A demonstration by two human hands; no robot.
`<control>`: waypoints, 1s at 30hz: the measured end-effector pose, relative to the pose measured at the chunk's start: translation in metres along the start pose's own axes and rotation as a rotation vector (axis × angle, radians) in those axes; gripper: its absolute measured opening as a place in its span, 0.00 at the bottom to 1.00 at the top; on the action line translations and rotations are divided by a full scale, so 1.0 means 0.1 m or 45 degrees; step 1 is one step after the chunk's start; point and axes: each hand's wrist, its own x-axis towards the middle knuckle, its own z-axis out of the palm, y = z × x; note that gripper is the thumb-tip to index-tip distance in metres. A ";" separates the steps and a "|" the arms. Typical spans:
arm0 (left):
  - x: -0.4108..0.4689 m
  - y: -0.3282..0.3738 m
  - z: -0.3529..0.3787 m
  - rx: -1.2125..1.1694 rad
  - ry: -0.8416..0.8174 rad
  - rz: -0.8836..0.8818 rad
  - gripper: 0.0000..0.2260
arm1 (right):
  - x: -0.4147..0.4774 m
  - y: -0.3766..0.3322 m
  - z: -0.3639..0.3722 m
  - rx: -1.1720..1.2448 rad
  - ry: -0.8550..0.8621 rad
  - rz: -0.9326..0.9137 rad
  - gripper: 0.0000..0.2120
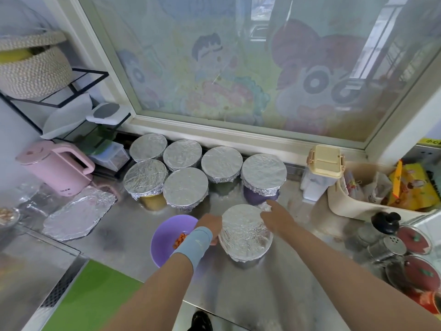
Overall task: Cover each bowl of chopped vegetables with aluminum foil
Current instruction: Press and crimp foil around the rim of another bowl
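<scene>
**Both hands on the nearest foil-covered bowl**

On the steel bench (238,295), 6 foil-covered bowls (186,187) cluster below the window. A loose foil sheet (76,213) lies left. An uncovered purple bowl (164,237) holds orange pieces. The nearest covered bowl (245,232) sits between the left hand (210,226), fingers curled against its rim, and the right hand (274,217), fingers spread flat on its foil.

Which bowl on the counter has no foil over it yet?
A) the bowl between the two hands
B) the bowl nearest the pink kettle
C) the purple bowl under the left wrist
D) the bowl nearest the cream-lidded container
C: the purple bowl sits open with orange chopped pieces showing, while the bowl between the hands and the six behind it all wear foil.
</scene>
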 end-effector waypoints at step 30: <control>0.28 0.10 -0.34 -0.274 0.300 0.203 0.18 | 0.23 -0.39 0.38 0.293 0.130 0.031 0.13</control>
